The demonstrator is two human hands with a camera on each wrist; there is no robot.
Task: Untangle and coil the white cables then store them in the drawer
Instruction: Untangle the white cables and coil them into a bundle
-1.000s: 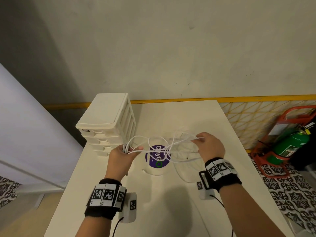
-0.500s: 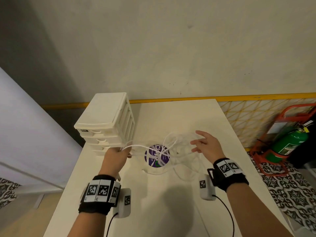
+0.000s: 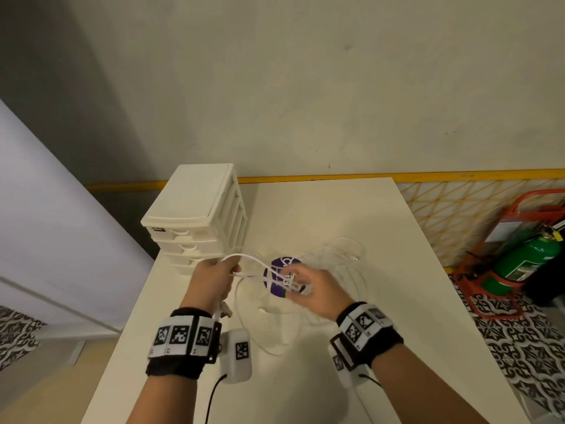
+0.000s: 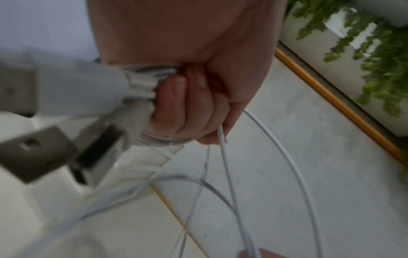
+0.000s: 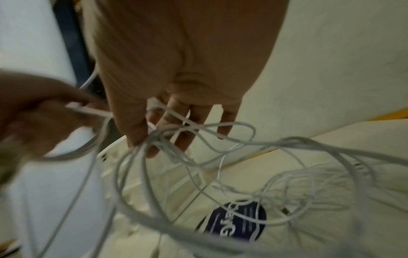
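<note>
white cables (image 3: 253,264) strung left to right between two hands above the table (image 3: 305,377).

the tangle runs roughly left-right, one strand arching from the left hand (image 3: 211,280) across to the right hand (image 3: 315,292), with loose loops hanging down and trailing onto the tabletop to the right and near side, over a purple round label (image 3: 276,273). in the left wrist view the left hand (image 4: 198,97) is a closed fist with its fingers (image 4: 174,97) curled round a bunched section of cable, strands leaving below it. in the right wrist view the right hand (image 5: 176,90) has thumb and forefinger pinching a knot of strands, the other fingers (image 5: 227,120) fairly straight and spread. the drawer unit (image 3: 195,215) stands just beyond the left hand, at the far left of the table, drawers closed.
</note>
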